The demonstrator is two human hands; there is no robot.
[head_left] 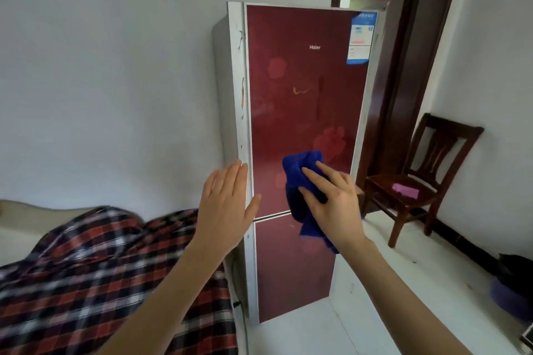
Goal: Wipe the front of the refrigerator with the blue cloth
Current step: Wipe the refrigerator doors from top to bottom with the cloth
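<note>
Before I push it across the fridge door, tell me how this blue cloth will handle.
Probably floppy: the blue cloth bunches in folds under the right hand, and a corner hangs limp below it. It should glide easily, since the refrigerator front looks glossy. Likely light: pressing fingers alone seem to keep it up.

Red two-door refrigerator (302,95) stands centre, white frame, label sticker (362,37) at its top right corner. Right hand (334,202) presses blue cloth (300,170) flat on the upper door, fingers spread, just above the seam between the doors; a cloth tail hangs below the palm. Left hand (225,204) flat, fingers straight, at the fridge's left edge. Plaid fabric (86,268) near left. Dark wooden chair (432,176) right, pink item (405,190) on its seat. Doorway (403,37) far right.
</note>
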